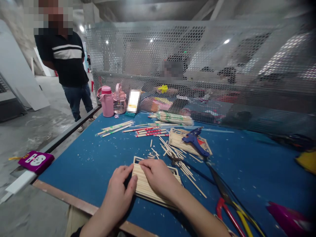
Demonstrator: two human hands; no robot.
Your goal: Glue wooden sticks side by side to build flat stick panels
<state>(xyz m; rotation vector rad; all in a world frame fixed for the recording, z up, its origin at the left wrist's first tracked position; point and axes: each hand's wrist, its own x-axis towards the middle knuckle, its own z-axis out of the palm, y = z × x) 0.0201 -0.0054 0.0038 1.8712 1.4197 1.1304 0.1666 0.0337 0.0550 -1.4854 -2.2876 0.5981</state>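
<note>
In front of me on the blue table lies a small frame made of wooden sticks [146, 188], its top covered with sticks laid side by side. My left hand [120, 187] grips its left edge, thumb and index finger against the wood. Fingers of my right hand [158, 176] are closed on the upper left part of the frame; whether they pinch a single stick is hidden. The right palm and wrist cover much of the frame's right side.
Loose sticks [182, 164] lie beyond the frame. A blue glue gun [195, 141] rests on another stick piece [176, 140]. Red-and-yellow-handled cutters [227, 200] lie right. Packed chopsticks [172, 117], a pink jug [107, 103] and mesh screen [138, 56] stand behind. A person [66, 62] stands left.
</note>
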